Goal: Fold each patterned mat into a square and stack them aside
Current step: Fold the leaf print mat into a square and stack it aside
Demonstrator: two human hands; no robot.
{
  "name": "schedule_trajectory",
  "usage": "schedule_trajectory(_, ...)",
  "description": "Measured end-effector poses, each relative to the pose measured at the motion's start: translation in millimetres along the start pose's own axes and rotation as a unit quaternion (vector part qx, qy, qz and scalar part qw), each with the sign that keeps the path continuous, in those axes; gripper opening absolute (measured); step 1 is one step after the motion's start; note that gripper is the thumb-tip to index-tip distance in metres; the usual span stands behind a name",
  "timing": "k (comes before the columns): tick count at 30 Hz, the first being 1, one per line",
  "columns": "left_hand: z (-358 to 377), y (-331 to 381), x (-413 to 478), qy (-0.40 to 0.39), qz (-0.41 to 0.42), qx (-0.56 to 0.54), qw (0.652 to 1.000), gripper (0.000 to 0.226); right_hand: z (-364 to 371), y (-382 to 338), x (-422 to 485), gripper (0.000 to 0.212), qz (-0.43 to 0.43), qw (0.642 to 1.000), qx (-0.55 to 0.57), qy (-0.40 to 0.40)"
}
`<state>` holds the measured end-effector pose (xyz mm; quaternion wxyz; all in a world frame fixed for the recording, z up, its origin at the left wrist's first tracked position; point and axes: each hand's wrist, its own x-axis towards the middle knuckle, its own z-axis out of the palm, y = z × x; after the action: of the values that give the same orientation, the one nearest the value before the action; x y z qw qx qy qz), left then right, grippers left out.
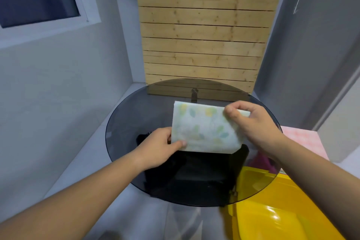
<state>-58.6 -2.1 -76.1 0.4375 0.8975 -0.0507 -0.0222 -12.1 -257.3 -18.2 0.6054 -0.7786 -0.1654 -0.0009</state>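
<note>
A folded white mat with a pale green and yellow leaf print [202, 128] is held over the round dark glass table [124, 122]. My left hand [158, 146] pinches its near left corner between thumb and fingers. My right hand [251, 121] grips its far right corner, thumb on top. The mat looks roughly square and is several layers thick. A pink patterned cloth [303, 140] lies to the right, beyond the table's edge.
A yellow plastic tub [276, 206] stands at the lower right, partly under the glass. The table's black base [194, 173] shows through the top. A wooden slat panel [204, 35] leans against the back wall. Grey walls close in on the left and right.
</note>
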Motion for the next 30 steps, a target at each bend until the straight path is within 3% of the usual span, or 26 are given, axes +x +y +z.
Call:
schedule_trajectory(4, -1, 5, 13, 0.008, -0.048, -0.064, 0.997, 0.017, 1, 20, 14, 0.043, 0.081, 0.994, 0.079, 0.001)
schedule_trajectory(7, 1, 2, 23, 0.012, -0.079, -0.090, 0.993, 0.016, 5, 45, 15, 0.040, 0.145, 0.987, -0.064, -0.026)
schedule_trajectory(11, 5, -1, 33, 0.049, -0.086, -0.036, 0.994, 0.018, 9, 63, 13, 0.055, 0.124, 0.962, -0.241, -0.031)
schedule_trajectory(14, 7, 4, 34, 0.067, -0.093, -0.001, 0.993, 0.050, 14, 70, 14, 0.075, 0.090, 0.952, -0.289, -0.041)
schedule_trajectory(16, 10, 4, 35, 0.064, -0.091, 0.032, 0.993, 0.068, 18, 72, 15, 0.076, 0.090, 0.938, -0.331, -0.059)
schedule_trajectory(23, 49, 11, 25, 0.050, -0.109, 0.312, 0.942, 0.077, 43, 77, 3, 0.069, 0.059, 0.830, -0.554, -0.028)
schedule_trajectory(26, 54, 8, 22, 0.056, -0.115, 0.387, 0.913, 0.078, 42, 81, 1, 0.074, 0.054, 0.809, -0.585, -0.010)
schedule_trajectory(30, 45, 3, 21, 0.004, -0.135, 0.371, 0.919, 0.076, 31, 84, 1, 0.081, 0.049, 0.810, -0.584, -0.024)
